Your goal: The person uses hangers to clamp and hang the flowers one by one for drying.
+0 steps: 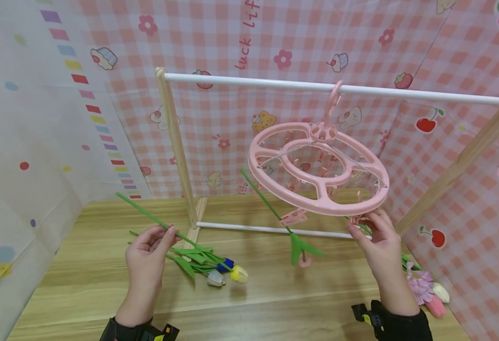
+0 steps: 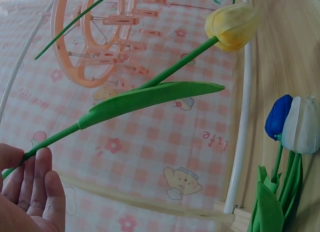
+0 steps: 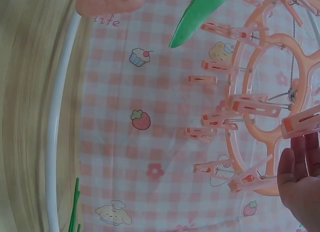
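My left hand (image 1: 149,253) pinches the stem of a yellow tulip (image 2: 232,27) between thumb and fingers; its flower end points right and down in the head view. A pink round clip hanger (image 1: 349,208) hangs by its hook from a white bar (image 1: 253,82), with several pink clothespins below its rings. At the rim's right front, my right hand (image 1: 381,241) pinches one clothespin (image 3: 302,123). Another clothespin (image 1: 294,217) at the front holds a green-stemmed pink tulip (image 1: 305,260) upside down.
Blue and white tulips (image 2: 300,124) lie on the wooden table (image 1: 266,312) beside my left hand. More flowers (image 1: 422,286) lie right of my right wrist. Wooden posts (image 1: 174,142) and a lower white bar (image 1: 241,228) frame the hanger. Checked cloth hangs behind.
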Demonstrator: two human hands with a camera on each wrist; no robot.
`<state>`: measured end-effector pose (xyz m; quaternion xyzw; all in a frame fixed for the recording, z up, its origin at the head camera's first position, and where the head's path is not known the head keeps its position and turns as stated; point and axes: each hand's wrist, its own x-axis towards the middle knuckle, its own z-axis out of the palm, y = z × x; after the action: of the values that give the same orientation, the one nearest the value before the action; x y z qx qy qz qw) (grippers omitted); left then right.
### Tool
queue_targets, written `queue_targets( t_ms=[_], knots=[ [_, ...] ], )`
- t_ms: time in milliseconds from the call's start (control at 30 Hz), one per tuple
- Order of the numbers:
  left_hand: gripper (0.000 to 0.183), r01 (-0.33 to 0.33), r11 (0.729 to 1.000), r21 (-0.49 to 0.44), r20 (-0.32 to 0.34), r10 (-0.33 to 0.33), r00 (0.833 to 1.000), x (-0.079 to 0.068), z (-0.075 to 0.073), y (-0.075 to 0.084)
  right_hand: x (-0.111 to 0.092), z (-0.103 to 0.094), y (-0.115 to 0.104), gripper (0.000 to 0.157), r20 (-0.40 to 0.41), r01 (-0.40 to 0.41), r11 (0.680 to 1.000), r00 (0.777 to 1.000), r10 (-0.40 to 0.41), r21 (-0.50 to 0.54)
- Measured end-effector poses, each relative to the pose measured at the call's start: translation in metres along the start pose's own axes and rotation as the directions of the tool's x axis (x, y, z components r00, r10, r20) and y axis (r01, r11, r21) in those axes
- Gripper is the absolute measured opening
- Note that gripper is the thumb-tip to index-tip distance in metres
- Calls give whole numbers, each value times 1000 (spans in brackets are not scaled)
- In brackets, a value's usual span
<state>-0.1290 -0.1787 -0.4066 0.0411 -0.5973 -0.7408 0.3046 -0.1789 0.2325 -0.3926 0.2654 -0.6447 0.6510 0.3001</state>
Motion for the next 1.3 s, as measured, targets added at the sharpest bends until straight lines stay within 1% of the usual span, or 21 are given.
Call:
queue_targets(
  t_ms=[100, 200, 300, 400, 600, 700, 800, 867, 967, 1033, 1200, 1300],
  knots=[
    [17, 14, 1000, 9, -5, -14, 1000, 1, 1, 2, 0, -1, -1, 39, 7, -26, 1000, 1000, 26, -13],
    [17, 20, 1000, 24, -9, -20, 1000, 2, 1, 4, -1, 0, -4, 35, 28, -75, 997, 997, 75, -6],
    [17, 18, 999, 34, -1, -18, 1000, 2, 2, 5, -2, 3, -7, 31, 63, -125, 992, 990, 122, 33],
    [18, 16, 999, 34, 13, -17, 1000, 2, 3, 6, -3, 7, -9, 30, 100, -143, 988, 985, 137, 58],
    [17, 8, 1000, 23, 34, -8, 999, 0, 5, 7, -4, 16, -10, 31, 162, -142, 986, 979, 127, 84],
    [17, -3, 1000, -5, 42, 4, 999, 0, 6, 7, -5, 21, -12, 30, 179, -142, 989, 975, 132, 49],
    [16, -15, 999, -32, 52, 16, 998, -1, 8, 7, -6, 25, -14, 31, 176, -161, 987, 971, 161, -10],
    [16, -17, 999, -33, 60, 19, 998, -2, 10, 7, -7, 28, -14, 32, 173, -176, 984, 969, 179, -32],
    [16, -11, 1000, -3, 62, 11, 998, -3, 12, 8, -8, 33, -15, 31, 188, -180, 983, 965, 181, -22],
    [17, -6, 1000, 18, 65, 4, 998, -4, 13, 9, -9, 37, -15, 31, 194, -171, 985, 966, 168, -4],
    [18, -8, 999, 36, 91, 5, 996, -7, 16, 10, -10, 48, -14, 31, 212, -141, 989, 968, 131, 33],
    [18, -7, 999, 32, 109, 3, 994, -8, 19, 9, -10, 54, -14, 31, 221, -144, 988, 967, 129, 52]
  ],
)
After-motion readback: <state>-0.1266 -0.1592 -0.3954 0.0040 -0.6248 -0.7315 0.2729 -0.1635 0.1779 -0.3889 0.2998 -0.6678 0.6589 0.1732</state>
